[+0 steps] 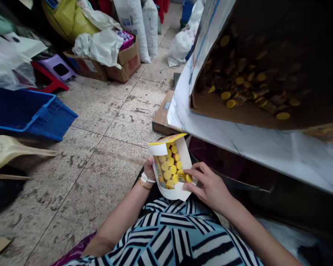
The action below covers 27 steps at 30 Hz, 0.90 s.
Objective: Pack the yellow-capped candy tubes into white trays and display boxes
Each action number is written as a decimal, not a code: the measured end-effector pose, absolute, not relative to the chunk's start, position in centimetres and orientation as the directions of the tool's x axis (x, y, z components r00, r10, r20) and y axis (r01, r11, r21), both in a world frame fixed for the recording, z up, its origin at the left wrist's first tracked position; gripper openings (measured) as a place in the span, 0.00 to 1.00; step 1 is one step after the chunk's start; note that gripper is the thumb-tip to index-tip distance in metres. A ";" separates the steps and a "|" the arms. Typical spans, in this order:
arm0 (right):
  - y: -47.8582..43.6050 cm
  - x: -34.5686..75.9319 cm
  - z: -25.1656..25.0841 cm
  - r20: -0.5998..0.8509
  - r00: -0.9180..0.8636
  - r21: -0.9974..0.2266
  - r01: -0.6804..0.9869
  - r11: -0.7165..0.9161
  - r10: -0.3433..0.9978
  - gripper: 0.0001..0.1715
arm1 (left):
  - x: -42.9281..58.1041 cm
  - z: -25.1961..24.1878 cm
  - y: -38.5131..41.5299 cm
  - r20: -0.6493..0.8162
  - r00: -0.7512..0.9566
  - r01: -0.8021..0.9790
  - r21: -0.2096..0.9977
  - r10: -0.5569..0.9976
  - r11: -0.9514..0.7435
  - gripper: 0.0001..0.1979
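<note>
A small yellow and white display box point(186, 155) lies tilted over my lap with its flaps spread. Rows of little tubs with yellow lids point(167, 174) fill much of it. My left hand point(149, 170) is wrapped round the box's left side, its fingers partly hidden behind the card. At the box's right edge, my right hand point(208, 184) pinches one yellow-lidded tub point(184, 177), which lies on its side beside the upright ones. White beads and a bangle circle the left wrist.
To the right, a large cardboard box point(211, 111) with many loose yellow-lidded tubs stands on a marble-patterned table point(238, 138). A flat carton point(163, 118) lies below the table's corner. On the left are a blue crate point(51, 120) and a cream plastic stool point(13, 151). Sacks point(133, 27) stand behind.
</note>
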State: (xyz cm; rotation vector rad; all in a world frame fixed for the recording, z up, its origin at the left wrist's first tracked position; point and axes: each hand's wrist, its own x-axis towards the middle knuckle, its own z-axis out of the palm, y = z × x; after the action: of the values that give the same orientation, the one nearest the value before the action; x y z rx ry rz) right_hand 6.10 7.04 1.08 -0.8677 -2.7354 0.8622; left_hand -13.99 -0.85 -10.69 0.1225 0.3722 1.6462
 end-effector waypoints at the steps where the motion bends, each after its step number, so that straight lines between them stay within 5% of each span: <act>1: 7.6 6.4 1.2 -0.002 -0.831 -0.584 0.453 0.674 0.556 0.19 | -14.1 -10.7 -1.0 -0.119 -0.092 -0.952 0.303 0.989 -0.052 0.45; 5: 13.6 5.8 3.5 0.252 -0.750 -0.565 0.399 0.722 0.612 0.14 | -14.8 -10.3 -1.2 0.040 0.011 -0.976 0.218 0.999 0.002 0.38; 9: 22.7 2.4 7.1 0.508 -0.433 -0.322 0.706 0.631 0.744 0.19 | -15.2 -10.0 -0.9 0.180 0.040 -0.984 0.177 0.983 0.008 0.35; 13: 28.3 0.4 8.7 0.269 -0.298 -0.085 0.940 0.331 0.916 0.25 | -15.2 -9.7 -1.2 0.187 0.014 -0.983 0.185 0.982 -0.021 0.36; 16: 28.3 1.5 7.5 0.229 -0.320 -0.043 0.940 0.337 0.920 0.25 | -15.3 -10.2 -2.0 0.167 -0.017 -0.977 0.207 0.986 -0.052 0.39; 21: 25.1 5.0 5.0 0.381 -0.419 -0.396 0.732 0.554 0.824 0.19 | -15.8 -11.7 -1.9 0.046 -0.065 -0.969 0.237 0.997 -0.075 0.46; 27: 18.7 5.8 4.4 0.068 -0.447 -0.922 0.313 0.227 0.892 0.24 | -15.3 -10.8 -0.8 0.066 -0.044 -0.983 0.178 0.997 -0.055 0.44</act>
State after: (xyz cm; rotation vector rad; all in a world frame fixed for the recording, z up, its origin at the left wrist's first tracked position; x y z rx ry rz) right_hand 5.78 18.69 4.42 -1.1065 -1.8871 1.2061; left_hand -15.32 -0.77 -10.78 0.1914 0.0941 1.6157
